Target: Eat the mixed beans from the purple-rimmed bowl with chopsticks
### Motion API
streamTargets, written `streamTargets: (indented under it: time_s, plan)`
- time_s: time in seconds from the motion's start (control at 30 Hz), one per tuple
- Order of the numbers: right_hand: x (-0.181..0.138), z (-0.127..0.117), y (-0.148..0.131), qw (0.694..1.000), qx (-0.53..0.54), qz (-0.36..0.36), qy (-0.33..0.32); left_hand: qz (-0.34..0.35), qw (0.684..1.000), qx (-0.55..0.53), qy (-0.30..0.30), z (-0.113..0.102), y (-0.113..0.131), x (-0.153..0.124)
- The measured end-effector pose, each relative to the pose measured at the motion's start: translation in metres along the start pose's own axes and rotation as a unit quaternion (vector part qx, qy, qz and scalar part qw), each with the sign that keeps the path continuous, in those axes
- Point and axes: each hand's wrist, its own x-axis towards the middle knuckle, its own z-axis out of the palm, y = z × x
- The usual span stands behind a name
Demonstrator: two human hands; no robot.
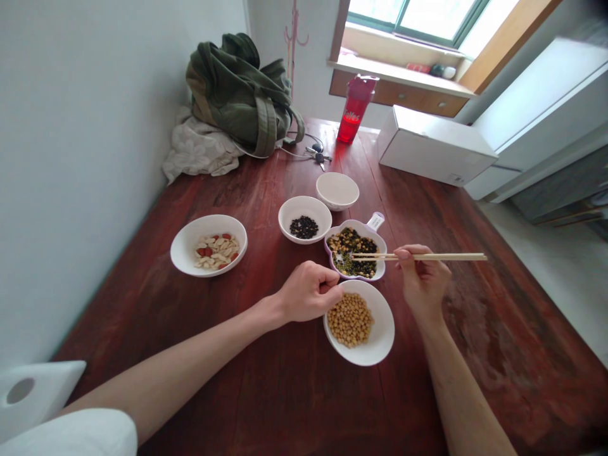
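Note:
My right hand [422,278] is closed on a pair of wooden chopsticks [446,256], whose tips reach left over a lilac handled bowl [375,244] of mixed dark and yellow beans. My left hand [308,292] is curled shut and rests at the rim of a white bowl [380,345] of yellow soybeans. Behind these stand a white bowl [304,212] with a few black beans and an empty white bowl [337,190]. At the left a white bowl [187,253] holds peanuts.
A dark red wooden table [266,392] runs along a white wall. At its far end lie a green bag [242,95] on cloth, keys [318,154], a red bottle [354,111] and a white box [432,145]. A white object [33,392] sits near left.

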Motion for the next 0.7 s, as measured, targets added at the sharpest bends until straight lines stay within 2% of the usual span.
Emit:
streamTargets:
  time_s: [0.37, 0.5, 0.6, 0.7]
  plan:
    - [0.0003, -0.001, -0.0059, 1.0, 0.001, 0.0, -0.021, -0.001, 1.0, 0.001, 0.001, 0.0004, -0.0013, -0.0003]
    - [-0.0002, 0.0031, -0.004, 1.0, 0.023, 0.018, -0.003, -0.003, 1.0, 0.004, 0.001, 0.0004, -0.0012, -0.0003]
    - [0.0026, 0.0036, -0.0008, 0.995, 0.085, 0.042, 0.042, -0.005, 1.0, 0.005, 0.002, 0.0003, -0.0001, -0.0003]
    - [0.0082, -0.0016, -0.0002, 0.972, 0.215, 0.073, 0.068, -0.006, 1.0, 0.006, 0.003, 0.0002, 0.0006, -0.0007]
